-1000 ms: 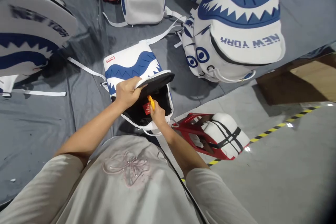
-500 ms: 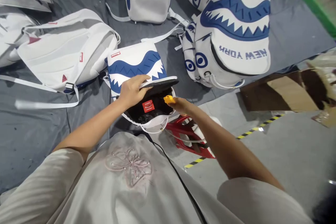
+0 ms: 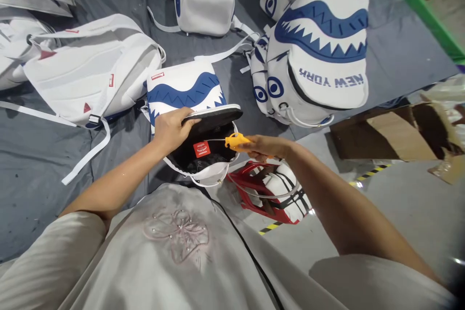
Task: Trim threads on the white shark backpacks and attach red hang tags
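An unzipped white and blue backpack (image 3: 192,81) lies in front of me on the dark cloth, its black lining (image 3: 187,155) exposed. My left hand (image 3: 173,128) grips the edge of its front flap (image 3: 218,110) and holds it raised. In my right hand (image 3: 267,147) is a yellow air blow gun (image 3: 236,142), at the bag's right side. Its thin metal nozzle points left into the opening, towards a red label (image 3: 201,149) sewn inside. The fingers of my right hand partly hide the gun's handle.
Another white backpack (image 3: 94,63) lies to the left. A shark-mouth backpack (image 3: 327,48) stands at the right, a smaller one (image 3: 205,5) at the back. Beyond the table edge are a red stool (image 3: 250,189) and a cardboard box (image 3: 385,131). Green edging (image 3: 417,5) runs along the far right.
My right hand has drawn back to the right, so more of the yellow blow gun and its nozzle shows. My left hand still holds the flap, shifted slightly left and lower in view.
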Tool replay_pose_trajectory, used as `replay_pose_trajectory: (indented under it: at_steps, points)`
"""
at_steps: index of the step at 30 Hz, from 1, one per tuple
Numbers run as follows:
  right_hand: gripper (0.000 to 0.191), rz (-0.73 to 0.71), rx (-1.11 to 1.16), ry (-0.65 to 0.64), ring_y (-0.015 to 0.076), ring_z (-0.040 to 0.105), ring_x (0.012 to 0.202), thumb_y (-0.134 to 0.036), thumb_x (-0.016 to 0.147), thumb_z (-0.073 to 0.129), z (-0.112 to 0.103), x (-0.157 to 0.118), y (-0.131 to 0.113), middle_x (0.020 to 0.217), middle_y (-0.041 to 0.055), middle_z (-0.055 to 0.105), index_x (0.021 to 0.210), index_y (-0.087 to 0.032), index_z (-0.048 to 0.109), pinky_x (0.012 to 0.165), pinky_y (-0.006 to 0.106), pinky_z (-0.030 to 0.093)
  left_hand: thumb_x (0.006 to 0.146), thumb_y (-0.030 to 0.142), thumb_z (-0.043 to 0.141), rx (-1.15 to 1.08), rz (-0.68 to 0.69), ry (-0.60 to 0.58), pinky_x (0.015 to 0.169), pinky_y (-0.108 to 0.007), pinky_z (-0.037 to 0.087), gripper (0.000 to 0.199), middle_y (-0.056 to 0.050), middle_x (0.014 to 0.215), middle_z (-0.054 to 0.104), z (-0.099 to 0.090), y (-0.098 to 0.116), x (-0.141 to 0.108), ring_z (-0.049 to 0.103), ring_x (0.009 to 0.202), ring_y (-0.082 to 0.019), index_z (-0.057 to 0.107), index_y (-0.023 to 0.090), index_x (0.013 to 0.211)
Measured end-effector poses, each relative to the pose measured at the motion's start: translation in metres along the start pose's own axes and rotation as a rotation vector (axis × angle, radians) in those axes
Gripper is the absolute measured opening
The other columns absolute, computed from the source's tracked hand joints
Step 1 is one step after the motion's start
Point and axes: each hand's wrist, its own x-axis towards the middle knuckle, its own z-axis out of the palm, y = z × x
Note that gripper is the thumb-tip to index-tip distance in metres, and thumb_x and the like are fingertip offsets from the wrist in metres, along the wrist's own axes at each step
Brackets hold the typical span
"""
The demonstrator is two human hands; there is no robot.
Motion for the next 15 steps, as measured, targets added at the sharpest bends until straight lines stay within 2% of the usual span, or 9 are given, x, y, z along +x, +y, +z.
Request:
replay_pose_trajectory:
  at_steps: [4, 6, 8, 12, 15]
  points:
    - [0.063, -0.128, 0.197, -0.038, 0.0046, 0.028, 0.043, -0.066, 0.067, 0.073, 0.007, 0.000, 0.025, 0.054, -0.0111, 0.030, 0.102, -0.018, 0.052, 0.042, 0.019, 0.024, 0.086, 0.036, 0.063, -0.018, 0.046, 0.040, 0.063, -0.025, 0.046, 0.019, -0.003, 0.082, 0.076, -0.003, 0.010, -0.004, 0.070, 0.073, -0.018, 0.073, 0.020, 0.089]
    - [0.068, -0.149, 0.202, -0.001, 0.0053, 0.030, 0.043, -0.069, 0.065, 0.071, 0.009, -0.005, 0.037, 0.053, -0.0121, 0.031, 0.106, -0.019, 0.049, 0.041, 0.019, 0.027, 0.087, 0.036, 0.062, -0.027, 0.099, 0.049, 0.063, -0.026, 0.048, 0.019, -0.004, 0.082, 0.076, -0.004, 0.014, -0.012, 0.071, 0.072, -0.019, 0.073, 0.020, 0.088]
    - [0.061, -0.123, 0.115, 0.049, 0.0062, 0.033, 0.041, -0.067, 0.070, 0.066, 0.009, -0.012, 0.047, 0.052, -0.0118, 0.034, 0.105, -0.020, 0.048, 0.041, 0.020, 0.030, 0.089, 0.035, 0.059, -0.055, 0.146, 0.026, 0.065, -0.027, 0.051, 0.020, -0.004, 0.083, 0.076, -0.001, 0.016, -0.023, 0.072, 0.074, -0.020, 0.073, 0.020, 0.088]
    - [0.029, 0.031, -0.234, 0.198, 0.0122, 0.043, 0.039, -0.044, 0.081, 0.060, 0.012, -0.034, 0.058, 0.051, -0.0041, 0.048, 0.094, -0.019, 0.054, 0.040, 0.025, 0.034, 0.090, 0.036, 0.057, -0.140, 0.169, -0.136, 0.072, -0.031, 0.056, 0.022, -0.004, 0.092, 0.076, 0.009, 0.028, -0.049, 0.072, 0.082, -0.022, 0.073, 0.023, 0.098]
    - [0.024, 0.130, -0.315, 0.299, 0.0165, 0.048, 0.040, -0.032, 0.080, 0.058, 0.019, -0.049, 0.066, 0.051, -0.0011, 0.051, 0.099, -0.018, 0.057, 0.040, 0.028, 0.036, 0.087, 0.038, 0.059, -0.187, 0.096, -0.335, 0.080, -0.037, 0.057, 0.024, -0.005, 0.100, 0.075, 0.013, 0.035, -0.069, 0.071, 0.090, -0.025, 0.073, 0.027, 0.104]
